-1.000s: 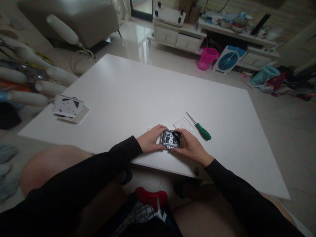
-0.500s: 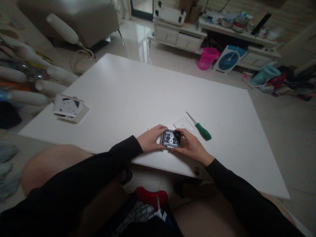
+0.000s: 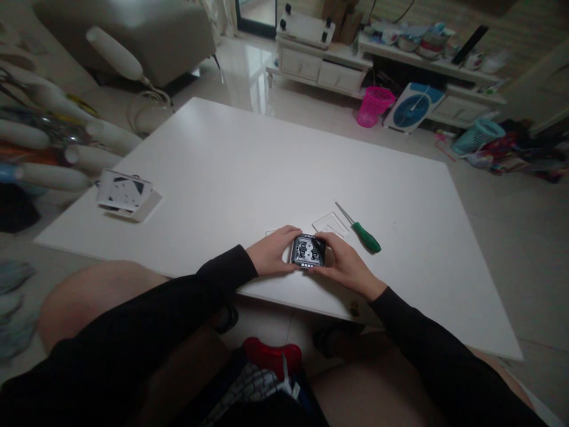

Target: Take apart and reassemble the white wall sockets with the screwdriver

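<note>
A: Where do you have the black square piece (image 3: 307,251)?

B: Between both your hands, close to the near edge of the white desk (image 3: 249,166). Your left hand (image 3: 275,252) grips one side and your right hand (image 3: 347,261) the other, fingers at the top and thumbs at the bottom, opened just as wide as the piece. You can't tell from here whether it touches the desktop.

A: What crowds you there?

B: Just beyond your right hand lies a square frame (image 3: 331,222), its near corner covered by that hand. Beside it sits your green-handled screwdriver (image 3: 365,236), tip pointing away from you. A thin pale edge (image 3: 269,232) shows behind your left hand, which hides the rest.

A: And farther out?

B: A white box (image 3: 128,196) stands by the desk's left edge, well apart from you. Past the desk, a pink basket (image 3: 373,107) stands near a blue-and-white fan (image 3: 409,108), with a teal basket (image 3: 478,136) to their right.
</note>
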Available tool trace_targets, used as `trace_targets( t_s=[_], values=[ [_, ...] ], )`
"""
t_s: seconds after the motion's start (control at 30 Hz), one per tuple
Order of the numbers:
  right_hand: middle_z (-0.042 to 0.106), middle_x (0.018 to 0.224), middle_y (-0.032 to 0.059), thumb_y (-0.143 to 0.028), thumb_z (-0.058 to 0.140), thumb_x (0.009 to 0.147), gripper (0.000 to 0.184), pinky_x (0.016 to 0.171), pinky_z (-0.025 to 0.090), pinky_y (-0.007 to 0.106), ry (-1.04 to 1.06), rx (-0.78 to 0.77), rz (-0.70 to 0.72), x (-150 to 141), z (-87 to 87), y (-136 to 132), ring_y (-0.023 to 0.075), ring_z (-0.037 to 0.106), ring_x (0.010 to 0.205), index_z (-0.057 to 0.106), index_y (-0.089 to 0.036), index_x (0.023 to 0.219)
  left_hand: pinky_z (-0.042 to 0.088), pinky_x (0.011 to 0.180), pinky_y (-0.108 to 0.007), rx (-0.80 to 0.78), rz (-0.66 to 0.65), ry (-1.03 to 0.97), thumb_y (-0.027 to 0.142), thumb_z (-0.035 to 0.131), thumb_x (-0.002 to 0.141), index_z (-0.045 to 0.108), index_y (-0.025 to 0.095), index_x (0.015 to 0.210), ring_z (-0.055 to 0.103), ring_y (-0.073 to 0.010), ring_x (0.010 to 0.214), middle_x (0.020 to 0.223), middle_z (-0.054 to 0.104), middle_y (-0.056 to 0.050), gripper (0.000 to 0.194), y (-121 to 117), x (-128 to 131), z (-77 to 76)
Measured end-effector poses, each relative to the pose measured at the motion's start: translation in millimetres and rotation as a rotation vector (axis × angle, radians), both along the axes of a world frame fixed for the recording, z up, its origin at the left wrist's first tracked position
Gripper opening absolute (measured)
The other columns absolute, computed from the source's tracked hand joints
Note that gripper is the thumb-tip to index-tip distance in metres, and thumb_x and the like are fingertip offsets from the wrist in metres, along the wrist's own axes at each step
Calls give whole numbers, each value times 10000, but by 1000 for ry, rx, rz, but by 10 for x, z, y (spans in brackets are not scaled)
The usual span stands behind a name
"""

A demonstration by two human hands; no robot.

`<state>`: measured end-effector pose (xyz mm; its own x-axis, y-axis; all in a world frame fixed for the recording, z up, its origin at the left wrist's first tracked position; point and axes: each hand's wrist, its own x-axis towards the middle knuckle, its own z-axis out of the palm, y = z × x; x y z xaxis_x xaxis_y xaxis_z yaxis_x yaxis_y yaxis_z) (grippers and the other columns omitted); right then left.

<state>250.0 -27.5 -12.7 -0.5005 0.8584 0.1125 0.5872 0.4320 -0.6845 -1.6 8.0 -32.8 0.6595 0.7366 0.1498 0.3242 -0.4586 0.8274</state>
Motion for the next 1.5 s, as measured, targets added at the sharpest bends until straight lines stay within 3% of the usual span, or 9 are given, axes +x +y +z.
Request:
trace_targets(
  t_s=[0.1, 0.2, 0.3, 0.4, 0.6, 0.87, 1.13, 1.3, 1.5],
  values=[
    [607, 1339, 124, -437, 813, 810, 668, 1049, 494, 576, -5, 73, -19, 1, 9, 14, 337, 578, 1260, 485, -286, 1373, 438, 1101, -522, -23, 55, -19, 375, 826, 720, 540, 174, 1370, 563, -342, 1271, 1362, 588, -173, 738, 79, -69, 85],
    [637, 1263, 120, -414, 688, 917, 432, 1018, 498, 562, -56, 152, -141, 94, 63, 99, 325, 596, 1192, 545, -261, 1295, 492, 974, -441, -24, 218, 27, 278, 632, 857, 648, 175, 1153, 635, -267, 1072, 1166, 672, -121, 313, 243, -200, 191],
    [664, 1115, 134, -354, 610, 942, 262, 940, 513, 549, -212, 215, -257, 339, 120, 250, 338, 614, 1076, 620, -217, 1166, 477, 777, -348, -49, 333, 151, 155, 617, 763, 681, 182, 891, 612, -200, 770, 837, 674, -45, 146, 376, -307, 232],
    [659, 1044, 152, -322, 598, 910, 214, 887, 509, 535, -449, 221, -320, 678, 121, 394, 352, 606, 1004, 671, -193, 1064, 417, 676, -308, -120, 299, 264, 130, 640, 686, 679, 186, 759, 566, -174, 637, 664, 636, -9, 100, 381, -313, 187],
    [701, 1024, 190, -357, 652, 843, 313, 775, 496, 437, -688, -1, -420, 1071, 27, 495, 331, 652, 912, 694, -124, 1048, 367, 634, -303, -71, 216, 438, 166, 689, 669, 688, 188, 677, 577, -188, 623, 666, 670, -33, 23, 239, -231, 103],
    [745, 932, 161, -257, 606, 825, 206, 674, 402, 339, -782, -143, -441, 941, 84, 507, 270, 673, 823, 717, -144, 957, 396, 681, -302, 80, 112, 702, 183, 562, 873, 722, 172, 874, 647, -220, 777, 851, 732, -85, 161, 188, -225, 121],
    [736, 936, 156, -307, 600, 838, 219, 677, 421, 357, -655, -81, -528, 871, 245, 487, 281, 655, 817, 706, -159, 959, 466, 759, -345, 237, 16, 804, 68, 479, 897, 662, 113, 994, 662, -261, 866, 956, 709, -151, 212, 29, -151, 162],
    [728, 957, 123, -328, 618, 826, 255, 764, 487, 393, -364, 18, -568, 793, 388, 394, 265, 656, 846, 697, -158, 1000, 492, 780, -358, 259, -19, 836, 26, 453, 895, 640, 82, 1019, 669, -274, 891, 976, 699, -169, 231, 1, -129, 170],
    [725, 958, 108, -391, 669, 817, 280, 678, 542, 386, -35, -23, -612, 710, 494, 271, 260, 663, 850, 692, -177, 997, 512, 796, -371, 268, -31, 888, -1, 459, 880, 643, 57, 1032, 679, -290, 932, 990, 694, -188, 246, -26, -61, 202]
  ],
)
